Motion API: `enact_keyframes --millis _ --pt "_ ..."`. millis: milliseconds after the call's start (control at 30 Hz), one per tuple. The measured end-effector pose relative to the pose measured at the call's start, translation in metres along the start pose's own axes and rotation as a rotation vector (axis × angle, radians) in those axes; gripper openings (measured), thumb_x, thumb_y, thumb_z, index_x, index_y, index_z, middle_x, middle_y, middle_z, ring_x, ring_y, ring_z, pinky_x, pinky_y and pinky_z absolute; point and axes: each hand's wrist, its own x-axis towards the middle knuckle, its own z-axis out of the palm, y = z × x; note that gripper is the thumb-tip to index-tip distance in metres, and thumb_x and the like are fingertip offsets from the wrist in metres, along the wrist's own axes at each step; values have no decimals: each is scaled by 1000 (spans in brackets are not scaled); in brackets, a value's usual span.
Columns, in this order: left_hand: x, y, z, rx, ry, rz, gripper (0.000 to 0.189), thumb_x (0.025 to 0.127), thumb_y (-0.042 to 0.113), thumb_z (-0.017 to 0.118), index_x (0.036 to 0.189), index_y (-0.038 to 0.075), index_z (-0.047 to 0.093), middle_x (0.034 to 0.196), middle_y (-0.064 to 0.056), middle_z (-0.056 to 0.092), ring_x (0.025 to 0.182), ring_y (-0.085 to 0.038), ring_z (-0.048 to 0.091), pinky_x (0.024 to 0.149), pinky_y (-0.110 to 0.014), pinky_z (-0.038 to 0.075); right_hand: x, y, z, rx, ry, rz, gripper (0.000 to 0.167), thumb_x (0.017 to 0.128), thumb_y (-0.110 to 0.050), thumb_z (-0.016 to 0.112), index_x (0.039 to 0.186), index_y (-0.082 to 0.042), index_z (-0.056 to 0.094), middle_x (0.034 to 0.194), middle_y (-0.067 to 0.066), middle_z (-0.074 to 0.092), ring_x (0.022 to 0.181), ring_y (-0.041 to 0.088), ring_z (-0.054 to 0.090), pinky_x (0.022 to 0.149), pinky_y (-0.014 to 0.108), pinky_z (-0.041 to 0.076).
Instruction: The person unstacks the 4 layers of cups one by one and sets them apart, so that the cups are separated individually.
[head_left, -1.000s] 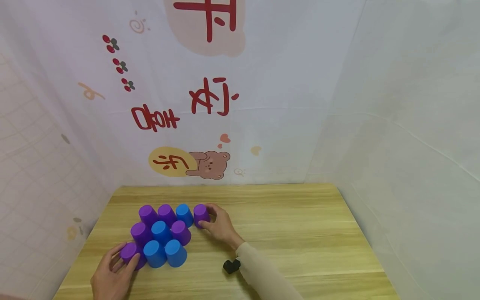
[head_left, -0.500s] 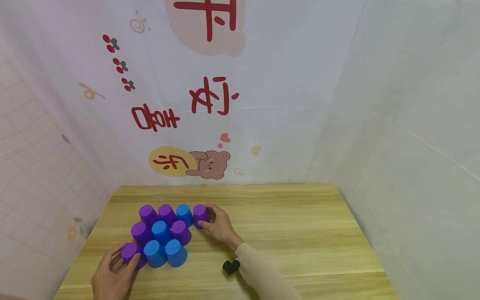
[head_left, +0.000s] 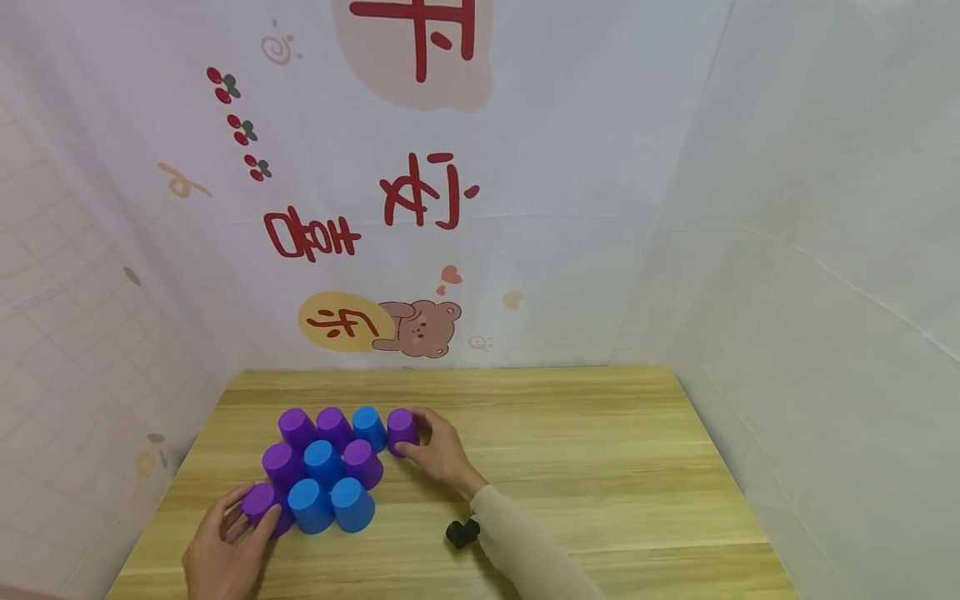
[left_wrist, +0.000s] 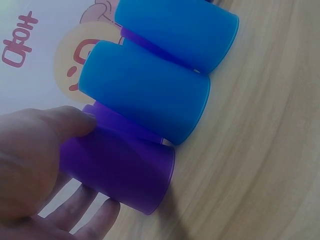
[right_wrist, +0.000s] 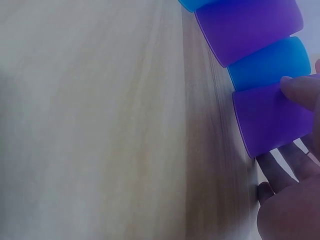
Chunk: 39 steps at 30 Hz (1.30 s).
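Upside-down plastic cups stand close together in three rows on the left half of the table. My left hand holds the purple cup at the front left, thumb on one side and fingers on the other. In the left wrist view, that purple cup stands beside a blue cup. At the right end of the back row, my right hand grips another purple cup. The right wrist view has the thumb across this purple cup, whose rim is on the table, next to a blue cup.
The middle row has a purple cup, a blue cup and a purple cup. A small black object lies by the right sleeve. White printed cloth encloses the wooden table at back and sides.
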Motion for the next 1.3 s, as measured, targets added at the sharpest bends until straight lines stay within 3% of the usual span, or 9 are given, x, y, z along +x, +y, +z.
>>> enact_keyframes --millis 467,667,767,833,900,967,1033,1133,1300 --pt "-2 2 2 -8 10 25 61 90 15 97 145 8 71 144 -24 73 92 34 46 72 6 50 -2 2 -3 26 -18 -17 71 100 -25 89 162 -16 55 158 8 68 151 28 63 133 48 50" --pt "2 3 0 -16 -28 -30 73 91 22 98 155 10 65 152 -21 67 93 32 44 72 6 49 -4 3 -4 21 -30 -17 77 101 -31 88 166 -16 51 162 7 64 155 30 60 134 50 48" --pt "3 4 -3 -9 -54 -79 82 91 32 98 161 14 60 157 -16 64 107 20 57 79 8 46 -6 3 -6 14 -29 -13 78 101 -36 87 167 -18 51 166 8 62 159 32 57 136 55 45" --pt "3 6 -5 9 -68 -94 87 92 40 96 166 17 56 163 -15 62 128 2 65 88 10 43 -8 3 -8 -1 -23 -3 79 101 -40 87 168 -20 50 168 7 61 160 33 55 136 59 44" --pt "3 9 -7 12 -65 -84 88 94 42 94 168 19 53 168 -14 60 149 -17 60 98 10 37 -12 2 -12 -6 -22 6 79 102 -44 84 169 -21 49 170 6 59 161 33 54 135 62 44" --pt "2 13 -10 24 -64 -56 88 97 44 90 171 21 49 173 -16 55 162 -32 50 118 -1 38 -16 2 -17 -9 -19 6 80 103 -47 82 170 -21 47 173 5 57 162 33 52 134 64 44" --pt "2 20 -13 39 -60 -18 87 99 42 87 173 22 46 177 -16 50 166 -39 43 137 -29 39 -21 1 -22 -12 -20 -4 80 105 -49 79 172 -20 45 175 5 54 163 33 51 134 65 44" --pt "2 32 -17 70 -82 55 91 101 43 84 177 23 38 183 -20 38 169 -49 34 139 -73 28 -29 1 -32 -42 -10 -40 80 106 -50 76 172 -19 44 176 6 53 163 35 50 131 67 46" --pt "-8 57 -7 36 -44 319 88 94 24 90 170 11 48 176 -25 45 164 -53 38 137 -80 25 -46 3 -47 -135 13 -96 80 107 -52 73 173 -21 43 178 2 49 164 34 48 131 67 46"
